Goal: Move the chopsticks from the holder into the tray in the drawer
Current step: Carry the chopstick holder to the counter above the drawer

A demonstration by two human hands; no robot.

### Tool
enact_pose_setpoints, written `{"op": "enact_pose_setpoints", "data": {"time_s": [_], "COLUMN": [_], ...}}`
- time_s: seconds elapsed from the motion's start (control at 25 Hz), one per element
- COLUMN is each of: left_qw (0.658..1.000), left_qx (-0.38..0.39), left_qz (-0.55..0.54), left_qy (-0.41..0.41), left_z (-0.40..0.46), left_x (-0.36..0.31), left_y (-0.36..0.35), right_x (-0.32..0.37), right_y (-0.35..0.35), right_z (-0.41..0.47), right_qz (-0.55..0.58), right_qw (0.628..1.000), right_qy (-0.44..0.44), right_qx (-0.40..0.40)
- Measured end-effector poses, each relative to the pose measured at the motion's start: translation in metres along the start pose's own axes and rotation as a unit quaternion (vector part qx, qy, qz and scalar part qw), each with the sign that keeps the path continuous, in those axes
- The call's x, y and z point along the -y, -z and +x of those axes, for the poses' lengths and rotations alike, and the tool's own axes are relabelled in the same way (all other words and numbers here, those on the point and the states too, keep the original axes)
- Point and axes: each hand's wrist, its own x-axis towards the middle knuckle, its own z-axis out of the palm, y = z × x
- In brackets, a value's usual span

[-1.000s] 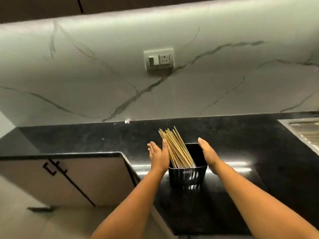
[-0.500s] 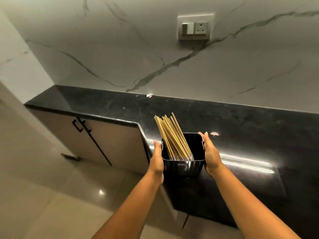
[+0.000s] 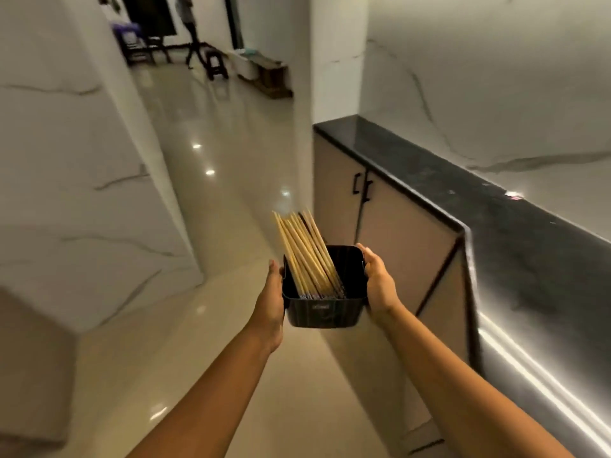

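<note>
A black square holder (image 3: 324, 310) is in the air in front of me, off the counter and over the floor. Several pale wooden chopsticks (image 3: 302, 251) stand in it, leaning to the left and away from me. My left hand (image 3: 272, 300) presses flat against the holder's left wall. Against its right wall, my right hand (image 3: 378, 284) has fingers curled over the rim. No drawer or tray is in view.
A black stone counter (image 3: 515, 233) with beige cabinet doors (image 3: 400, 233) runs along the right under a marble wall. A marble-clad block (image 3: 76, 180) stands at the left. Glossy floor (image 3: 224, 153) leads to a far room with stools and a person walking.
Both hands closed on the holder's sides and lifted it off the counter. The view has swung left, from the backsplash and socket to the open floor and far room.
</note>
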Motion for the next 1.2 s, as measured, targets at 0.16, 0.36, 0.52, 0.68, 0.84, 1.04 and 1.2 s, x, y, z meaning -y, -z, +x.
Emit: {"op": "enact_pose_setpoints", "data": {"time_s": [0.16,0.36,0.52,0.68,0.84,1.04,1.2], "left_qw": [0.993,0.969,0.931,0.866,0.793,0.697,0.615], "left_qx": [-0.105,-0.229,-0.343,-0.467,-0.576,-0.682,-0.750], "left_qz": [-0.024,-0.035,-0.069,-0.114,-0.129,-0.163,-0.187], "left_qy": [-0.051,-0.081,-0.103,-0.142,-0.149,-0.148,-0.156], "left_z": [-0.092,-0.246,-0.377,-0.489,-0.589,-0.700,-0.779], "left_x": [-0.016,-0.015,-0.005,0.019,0.031,0.042,0.048], "left_y": [0.120,0.270,0.368,0.435,0.481,0.555,0.615], "right_x": [-0.035,-0.111,-0.166,-0.216,-0.263,-0.333,-0.372], "right_y": [-0.125,-0.279,-0.389,-0.479,-0.557,-0.662,-0.733], "right_z": [-0.042,-0.151,-0.258,-0.354,-0.446,-0.560,-0.653], "right_qz": [-0.070,-0.120,-0.159,-0.183,-0.202,-0.210,-0.218], "right_qw": [0.986,0.947,0.901,0.840,0.770,0.671,0.585], "right_qy": [-0.014,-0.065,-0.081,-0.100,-0.128,-0.169,-0.185], "right_qx": [0.148,0.291,0.394,0.501,0.592,0.691,0.759]}}
